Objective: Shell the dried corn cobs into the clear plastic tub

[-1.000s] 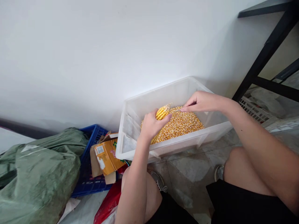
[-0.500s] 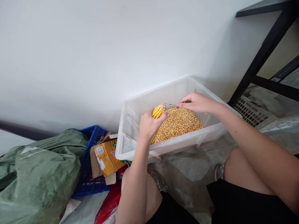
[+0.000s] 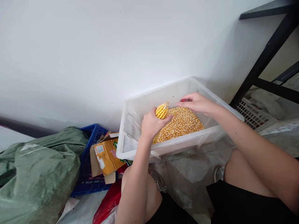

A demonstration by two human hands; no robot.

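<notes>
The left hand (image 3: pixel 151 124) grips a cob (image 3: pixel 162 111) over the tub (image 3: pixel 177 147) of kernels (image 3: pixel 183 124) — the right hand (image 3: pixel 197 102) pinches a thin tool (image 3: pixel 178 99), tip near the cob.

Black shorts (image 3: pixel 245 203) end above bare knees (image 3: pixel 238 166); grey shoes (image 3: pixel 156 179), pale laces (image 3: pixel 163 188); forearms (image 3: pixel 257 144) bare, right bearing small spot (image 3: pixel 235 133).

The tub (image 3: pixel 177 145) is smooth, translucent plastic, faintly satiny. Above it, the ear of corn (image 3: pixel 162 111) has glossy, bumpy kernels; loose corn kernels (image 3: pixel 183 124) along the tub's front edge look duller. The pick-like tool (image 3: pixel 177 98) shows a shiny metal shaft. Past the tub's left front corner: printed cardboard box (image 3: pixel 111 158), blue plastic crate (image 3: pixel 90 187), glossy red plastic bag (image 3: pixel 108 200).
</notes>
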